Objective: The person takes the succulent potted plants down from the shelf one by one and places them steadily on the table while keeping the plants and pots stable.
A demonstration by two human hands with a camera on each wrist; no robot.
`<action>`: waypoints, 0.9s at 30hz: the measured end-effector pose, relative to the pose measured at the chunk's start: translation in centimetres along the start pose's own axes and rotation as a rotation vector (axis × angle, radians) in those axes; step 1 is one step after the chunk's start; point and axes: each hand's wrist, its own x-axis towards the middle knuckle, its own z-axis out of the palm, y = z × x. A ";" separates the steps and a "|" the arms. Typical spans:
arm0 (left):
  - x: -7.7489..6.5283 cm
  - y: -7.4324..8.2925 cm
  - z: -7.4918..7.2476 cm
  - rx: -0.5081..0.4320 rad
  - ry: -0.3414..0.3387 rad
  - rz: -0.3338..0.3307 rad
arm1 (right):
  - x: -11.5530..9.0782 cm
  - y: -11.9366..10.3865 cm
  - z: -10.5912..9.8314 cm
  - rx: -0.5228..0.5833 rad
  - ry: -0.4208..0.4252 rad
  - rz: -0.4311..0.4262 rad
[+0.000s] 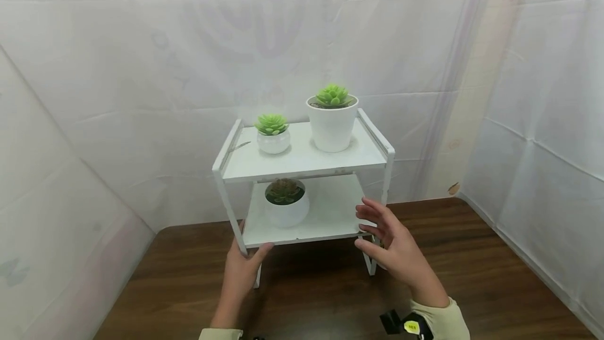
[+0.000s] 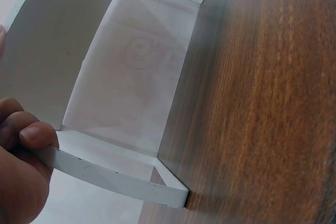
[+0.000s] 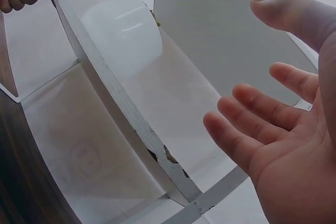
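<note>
A white two-tier shelf rack [image 1: 297, 153] stands in the middle of the head view. My left hand [image 1: 243, 269] grips its left front leg at the lower shelf [image 1: 330, 206], thumb along the shelf's front edge. Curled fingers [image 2: 38, 135] of that hand show round the white frame in the left wrist view. Beside the right front leg, my right hand [image 1: 398, 251] holds nothing, its fingers spread and slightly bent. A small potted succulent [image 1: 273, 141] and a taller potted succulent [image 1: 332, 127] sit on the top shelf. On the lower shelf is a round white pot [image 1: 288, 214] with a darker succulent.
The rack is over a dark brown wooden table [image 1: 179, 272]. White sheeting [image 1: 141, 93] hangs behind and on both sides. A brownish leaf-shaped mark [image 1: 453, 189] shows on the sheeting near the table's back right corner.
</note>
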 end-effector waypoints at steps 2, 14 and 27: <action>0.0 0.1 0.0 0.003 0.002 -0.003 | 0.1 0.0 0.1 0.004 0.001 0.004; 0.1 -0.2 0.0 -0.005 0.002 0.007 | 0.3 0.1 0.8 -0.012 0.000 -0.007; 0.0 -0.4 -0.2 -0.018 0.002 0.016 | 0.3 0.0 2.0 -0.002 0.016 0.030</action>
